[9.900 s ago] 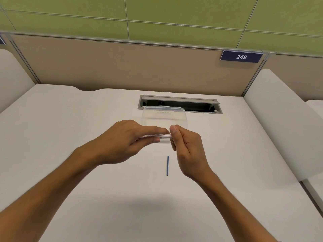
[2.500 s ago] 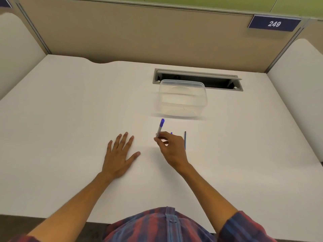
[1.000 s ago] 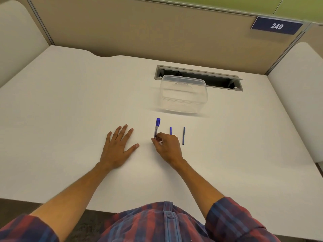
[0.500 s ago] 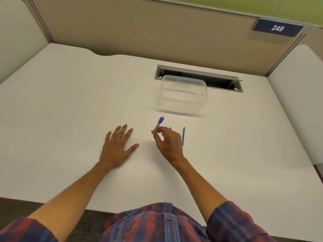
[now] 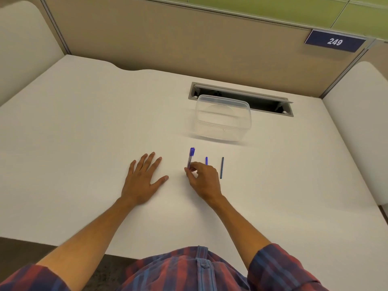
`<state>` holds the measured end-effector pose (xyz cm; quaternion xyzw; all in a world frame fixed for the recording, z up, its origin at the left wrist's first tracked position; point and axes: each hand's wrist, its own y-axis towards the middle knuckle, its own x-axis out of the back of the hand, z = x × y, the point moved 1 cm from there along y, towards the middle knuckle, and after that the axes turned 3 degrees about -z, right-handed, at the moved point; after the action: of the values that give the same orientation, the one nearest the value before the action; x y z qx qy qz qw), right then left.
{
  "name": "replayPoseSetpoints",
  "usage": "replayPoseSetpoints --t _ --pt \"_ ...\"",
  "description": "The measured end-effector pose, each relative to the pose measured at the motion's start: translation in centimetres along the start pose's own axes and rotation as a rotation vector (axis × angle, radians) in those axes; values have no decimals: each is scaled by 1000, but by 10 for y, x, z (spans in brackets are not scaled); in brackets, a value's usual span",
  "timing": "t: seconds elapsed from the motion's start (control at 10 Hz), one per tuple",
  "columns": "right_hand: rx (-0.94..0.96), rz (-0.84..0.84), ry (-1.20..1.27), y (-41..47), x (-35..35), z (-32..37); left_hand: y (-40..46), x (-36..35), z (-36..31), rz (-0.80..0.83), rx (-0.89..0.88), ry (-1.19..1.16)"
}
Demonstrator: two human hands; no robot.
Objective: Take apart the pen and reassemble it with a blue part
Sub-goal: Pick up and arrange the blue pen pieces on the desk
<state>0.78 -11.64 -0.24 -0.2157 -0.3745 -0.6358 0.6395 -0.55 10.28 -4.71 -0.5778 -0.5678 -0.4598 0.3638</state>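
Two hands are working over the desk (image 5: pixel 84 127): the left hand (image 5: pixel 142 179) is lying flat with fingers straight, holding nothing; the right hand (image 5: pixel 202 177) is pinching the pen (image 5: pixel 190 157) near its lower end, cap pointing toward the clear container (image 5: pixel 223 119). Nearer than the container, right of the pen, a short blue piece (image 5: pixel 206 160) and a dark refill (image 5: pixel 222 167) are lying loose. Risk: the wrist brushing them, sending them rolling.

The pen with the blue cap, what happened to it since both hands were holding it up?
The left hand let go and now rests flat on the desk. The right hand brought the pen down near the desk, its fingers pinching its lower end. The dark refill, the short blue piece and the clear container stayed put.
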Motion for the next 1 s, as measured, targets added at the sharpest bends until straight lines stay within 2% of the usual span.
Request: replayPoseSetpoints --t 0.2,0.3,0.5,0.6,0.9,1.0 --pt "118 -285 115 18 25 22 1 0 0 12 -1 9" --pt "137 -332 150 19 27 27 1 0 0 13 2 12" --pt "25 14 -4 -1 -4 4 1 1 0 4 -2 11" --pt "2 59 -5 -4 -8 -1 1 0 0 0 -1 8" --pt "-8 77 -22 -1 -5 -1 1 0 1 10 5 21" --pt "13 -33 47 4 6 9 1 0 1 8 5 17"
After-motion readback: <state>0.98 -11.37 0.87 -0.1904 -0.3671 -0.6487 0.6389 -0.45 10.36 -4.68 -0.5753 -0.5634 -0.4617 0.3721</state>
